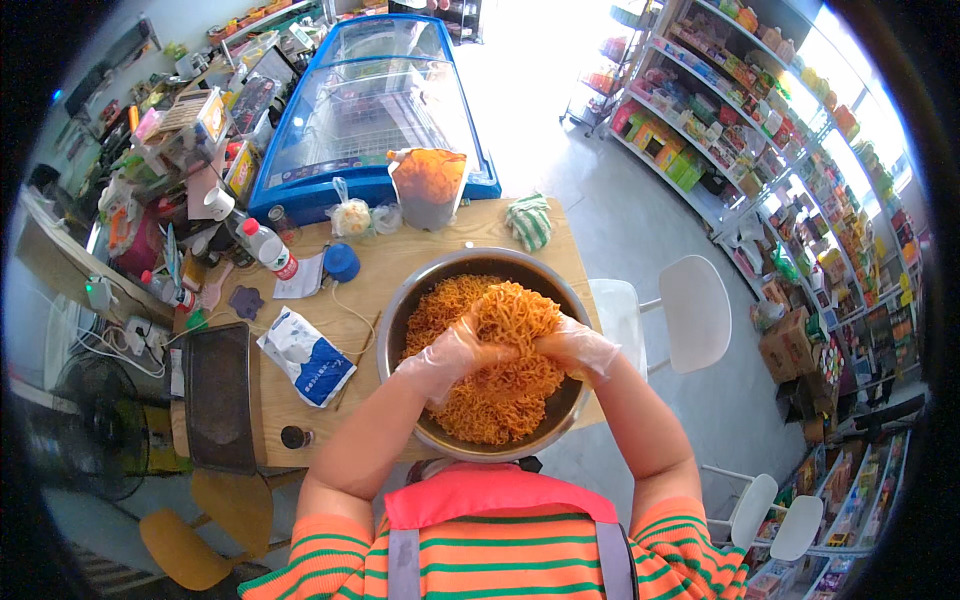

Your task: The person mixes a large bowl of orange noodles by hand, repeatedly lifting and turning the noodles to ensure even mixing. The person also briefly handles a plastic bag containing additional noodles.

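Observation:
A large steel bowl (pixel 578 300) stands at the table's front right edge, holding a mass of orange-red, sauce-coated noodles (pixel 480 412). Both my hands are in clear plastic gloves above the bowl. Between them they lift a thick clump of noodles (pixel 517 311). My left hand (pixel 466 346) grips it from the left and my right hand (pixel 574 346) from the right, thumbs toward each other. Some fingers are hidden behind the clump. Left of the bowl lies a blue and white packet (pixel 307 356), with a pair of chopsticks (pixel 358 361) beside it.
A pouch of red sauce (pixel 429 187), a striped cloth (pixel 529 222), a red-capped bottle (pixel 270 250) and a blue round object (pixel 342 262) stand along the table's back. A dark tray (pixel 219 394) lies left. Beyond is a blue-framed glass-top freezer (pixel 367 105); a white chair (pixel 694 315) is at right.

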A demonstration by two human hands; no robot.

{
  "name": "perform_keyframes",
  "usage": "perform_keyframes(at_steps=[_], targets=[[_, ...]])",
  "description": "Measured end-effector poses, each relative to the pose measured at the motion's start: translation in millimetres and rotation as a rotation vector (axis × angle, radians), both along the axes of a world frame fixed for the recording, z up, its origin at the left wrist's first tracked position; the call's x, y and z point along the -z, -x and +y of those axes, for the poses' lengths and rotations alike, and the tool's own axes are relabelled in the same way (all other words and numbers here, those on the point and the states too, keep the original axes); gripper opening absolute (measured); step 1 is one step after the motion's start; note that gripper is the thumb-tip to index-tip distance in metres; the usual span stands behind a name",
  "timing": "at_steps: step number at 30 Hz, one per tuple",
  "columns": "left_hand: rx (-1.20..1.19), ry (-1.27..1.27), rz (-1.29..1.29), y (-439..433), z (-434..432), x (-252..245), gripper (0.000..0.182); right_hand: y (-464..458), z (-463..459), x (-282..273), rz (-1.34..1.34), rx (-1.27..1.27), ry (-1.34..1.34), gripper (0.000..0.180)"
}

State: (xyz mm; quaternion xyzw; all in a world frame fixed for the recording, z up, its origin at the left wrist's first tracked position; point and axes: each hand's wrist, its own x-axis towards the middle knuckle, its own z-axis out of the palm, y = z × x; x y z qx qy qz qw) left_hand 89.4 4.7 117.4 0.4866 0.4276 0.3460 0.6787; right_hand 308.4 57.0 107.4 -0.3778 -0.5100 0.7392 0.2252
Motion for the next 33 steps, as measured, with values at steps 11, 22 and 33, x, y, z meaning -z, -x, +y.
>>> perform_keyframes(at_steps=[11, 22, 33], targets=[[-0.328, -0.05, -0.368, 30, 18, 6, 0.026, -5, 4, -14, -0.022, 0.032, -0.413, 0.04], [-0.079, -0.236, -0.16, 9, 5, -37, 0.046, 26, -1, -28, -0.121, 0.118, -0.491, 0.064], [-0.135, -0.357, 0.233, 30, 26, 13, 0.023, 23, -9, -58, -0.504, 0.031, -1.06, 0.036]])
